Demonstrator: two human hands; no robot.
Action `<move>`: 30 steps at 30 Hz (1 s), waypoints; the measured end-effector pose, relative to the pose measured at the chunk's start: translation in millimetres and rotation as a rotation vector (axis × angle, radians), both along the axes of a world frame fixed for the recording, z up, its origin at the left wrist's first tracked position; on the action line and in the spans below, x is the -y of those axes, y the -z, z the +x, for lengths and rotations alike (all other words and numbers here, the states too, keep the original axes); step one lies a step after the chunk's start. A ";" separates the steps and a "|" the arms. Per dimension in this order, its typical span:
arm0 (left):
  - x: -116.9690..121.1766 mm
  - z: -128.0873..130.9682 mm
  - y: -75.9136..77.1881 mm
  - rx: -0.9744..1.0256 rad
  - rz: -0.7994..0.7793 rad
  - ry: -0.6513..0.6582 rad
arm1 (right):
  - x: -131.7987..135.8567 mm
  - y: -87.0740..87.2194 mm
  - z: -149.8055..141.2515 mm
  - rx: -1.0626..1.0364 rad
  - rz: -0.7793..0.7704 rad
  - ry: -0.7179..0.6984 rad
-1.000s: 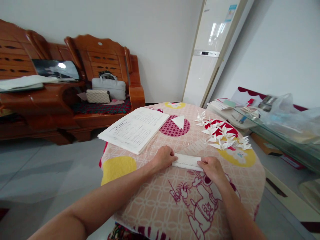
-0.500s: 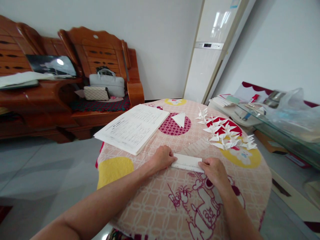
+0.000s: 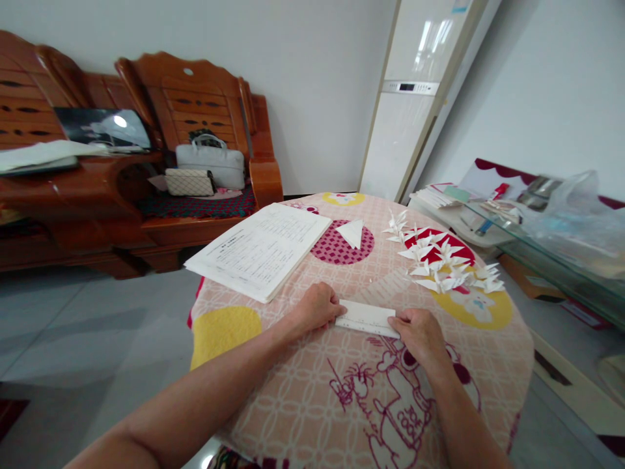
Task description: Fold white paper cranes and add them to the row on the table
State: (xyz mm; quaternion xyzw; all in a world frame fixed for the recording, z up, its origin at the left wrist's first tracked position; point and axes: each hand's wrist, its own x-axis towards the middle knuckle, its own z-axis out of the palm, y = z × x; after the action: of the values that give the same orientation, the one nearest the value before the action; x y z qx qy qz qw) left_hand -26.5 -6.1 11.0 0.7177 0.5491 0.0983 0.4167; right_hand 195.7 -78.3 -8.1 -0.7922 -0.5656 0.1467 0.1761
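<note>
I have the folded paper strip [image 3: 366, 317] lying crosswise on the cloth-covered table [image 3: 293, 391], faint print running along it. My left hand [image 3: 318, 306] pinches the strip's left end between thumb and fingers, and my right hand [image 3: 420, 331] pinches its right end. Just beyond the strip is a pale, faintly printed slip [image 3: 383, 285]. Farther past the strip, nearly straight ahead of it, rests a white paper triangle [image 3: 350, 232]. A stack of printed sheets [image 3: 263, 251] lies beyond the strip and to its left, while a cluster of paper cranes [image 3: 442, 283] sits beyond it to the right. On my side of the strip, toward its right, the cloth shows a cartoon figure [image 3: 403, 417].
</note>
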 end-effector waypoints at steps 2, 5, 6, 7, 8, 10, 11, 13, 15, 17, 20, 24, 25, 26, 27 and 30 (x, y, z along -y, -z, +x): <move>-0.5 0.0 1.0 0.011 0.013 0.001 | 0.0 -0.8 -0.4 0.007 -0.003 -0.001; -1.9 -0.4 3.2 -0.001 0.027 0.006 | 0.2 -1.1 -0.7 0.009 -0.014 -0.001; -2.3 -0.5 3.6 -0.008 0.028 0.010 | 0.2 -0.9 -0.7 0.012 -0.015 0.000; -2.6 -0.6 3.7 -0.011 0.028 0.012 | 0.2 -0.6 -0.6 0.017 -0.013 0.001; -2.7 -0.7 3.6 -0.010 0.028 0.014 | 0.2 -0.2 -0.4 0.022 -0.010 0.001; -2.7 -0.9 3.0 0.000 0.026 0.016 | -0.1 0.4 -0.1 0.026 -0.005 -0.004; -2.5 -0.9 2.7 0.003 0.025 0.014 | -0.2 0.5 0.0 0.024 -0.005 -0.008; -2.3 -0.9 2.6 0.001 0.026 0.010 | -0.4 0.4 0.0 0.023 -0.005 -0.011; -2.1 -0.7 3.3 -0.003 0.035 0.010 | -0.6 -0.2 -0.1 0.021 -0.011 0.001; -2.1 -0.5 4.6 -0.008 0.039 0.012 | -0.7 -0.6 -0.2 0.014 -0.022 0.009; -2.3 -0.3 6.5 -0.036 0.049 0.010 | -0.9 -0.5 -0.1 0.003 -0.026 0.006; -3.1 -0.5 7.6 -0.073 0.150 0.024 | -0.9 -0.5 -0.5 0.008 -0.011 0.013; -3.3 -0.6 7.7 -0.081 0.175 0.028 | -0.9 -1.0 -0.8 0.013 -0.010 0.014; -3.5 -0.7 7.7 -0.088 0.194 0.031 | -1.0 -1.6 -1.2 0.018 -0.013 0.015; -3.5 -0.8 7.7 -0.093 0.204 0.032 | -1.1 -2.4 -1.6 0.021 -0.018 0.018; -3.1 -0.8 7.2 -0.097 0.220 0.036 | -1.4 -4.2 -2.3 0.019 -0.035 0.020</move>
State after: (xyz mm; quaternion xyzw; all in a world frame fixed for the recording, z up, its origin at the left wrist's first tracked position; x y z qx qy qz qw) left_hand -27.3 -2.9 3.8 0.7727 0.5417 0.1157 0.3101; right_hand 193.4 -76.9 -3.9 -0.8020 -0.5568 0.1472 0.1583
